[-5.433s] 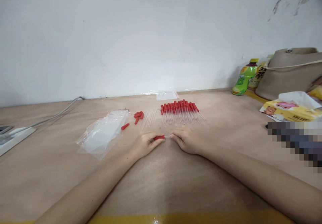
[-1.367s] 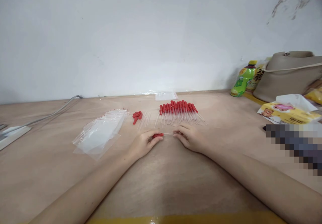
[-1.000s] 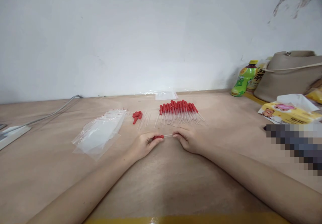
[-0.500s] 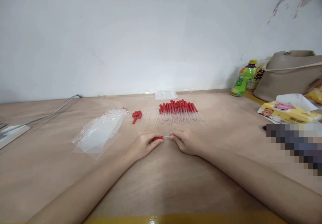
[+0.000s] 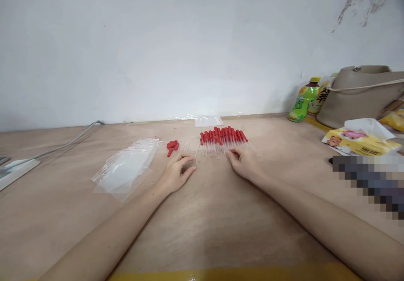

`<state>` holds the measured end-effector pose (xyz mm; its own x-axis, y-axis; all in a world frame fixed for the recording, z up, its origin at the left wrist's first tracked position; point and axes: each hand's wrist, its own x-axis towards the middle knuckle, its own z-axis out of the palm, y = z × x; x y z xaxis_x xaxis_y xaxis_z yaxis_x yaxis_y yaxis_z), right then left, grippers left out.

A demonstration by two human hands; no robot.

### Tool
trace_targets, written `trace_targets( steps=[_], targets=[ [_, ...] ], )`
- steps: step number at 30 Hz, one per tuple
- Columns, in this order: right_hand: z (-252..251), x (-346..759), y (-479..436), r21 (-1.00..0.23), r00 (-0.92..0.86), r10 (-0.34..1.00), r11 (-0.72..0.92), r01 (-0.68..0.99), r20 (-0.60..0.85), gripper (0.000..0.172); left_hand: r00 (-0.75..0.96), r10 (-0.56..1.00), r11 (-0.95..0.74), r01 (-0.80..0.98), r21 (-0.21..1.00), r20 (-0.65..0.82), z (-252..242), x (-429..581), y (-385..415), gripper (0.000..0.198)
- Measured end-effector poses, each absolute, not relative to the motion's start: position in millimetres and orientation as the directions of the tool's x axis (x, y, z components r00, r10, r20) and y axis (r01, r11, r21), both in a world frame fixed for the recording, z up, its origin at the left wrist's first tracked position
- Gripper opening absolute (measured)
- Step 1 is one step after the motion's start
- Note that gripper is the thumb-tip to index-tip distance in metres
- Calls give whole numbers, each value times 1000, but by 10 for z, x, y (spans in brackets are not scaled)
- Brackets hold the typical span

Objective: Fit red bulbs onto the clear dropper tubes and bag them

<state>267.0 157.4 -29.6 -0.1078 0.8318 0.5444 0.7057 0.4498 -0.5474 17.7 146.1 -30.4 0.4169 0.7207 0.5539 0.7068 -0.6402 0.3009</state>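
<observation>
My right hand (image 5: 244, 161) pinches the clear tip of a glass dropper (image 5: 218, 140), whose red rubber bulb points up and left over the row. That row of droppers (image 5: 225, 133) lies side by side, red bulbs toward the wall and thin clear tubes toward me. Thumb and fingers apart, my left hand (image 5: 178, 172) holds nothing. Just beyond it is a small pile of loose red rubber bulbs (image 5: 172, 145). Several bare clear tubes (image 5: 184, 146) lie between the pile and the row, partly hidden by my left fingers.
Fanned clear zip bags (image 5: 126, 169) lie on the left, and another clear bag (image 5: 208, 121) is by the wall. A grey cable (image 5: 72, 140) runs along the far left. On the right are a green bottle (image 5: 304, 100), a beige bag (image 5: 356, 100) and a tissue pack (image 5: 360, 140).
My left hand has let go of the red bulb and opened, moving slightly left. My right hand has carried the dropper forward and right, over the row.
</observation>
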Motion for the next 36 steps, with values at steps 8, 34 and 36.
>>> trace_targets(
  steps=[8, 34, 36],
  targets=[
    [-138, 2979, 2049, -606, 302, 875, -12, 795, 378, 24, 415, 724, -622, 738, 261, 551, -316, 187, 1462, 18],
    [-48, 1557, 1896, -315, -107, 967, 178, 932, 232, 36, -10, 772, -28, 998, 51, 636, -221, -22, 1595, 22],
    [-15, 1508, 1913, -310, -97, 983, 141, 940, 154, 36, 12, 760, 18, 999, -40, 650, -202, -50, 1624, 26]
  ],
)
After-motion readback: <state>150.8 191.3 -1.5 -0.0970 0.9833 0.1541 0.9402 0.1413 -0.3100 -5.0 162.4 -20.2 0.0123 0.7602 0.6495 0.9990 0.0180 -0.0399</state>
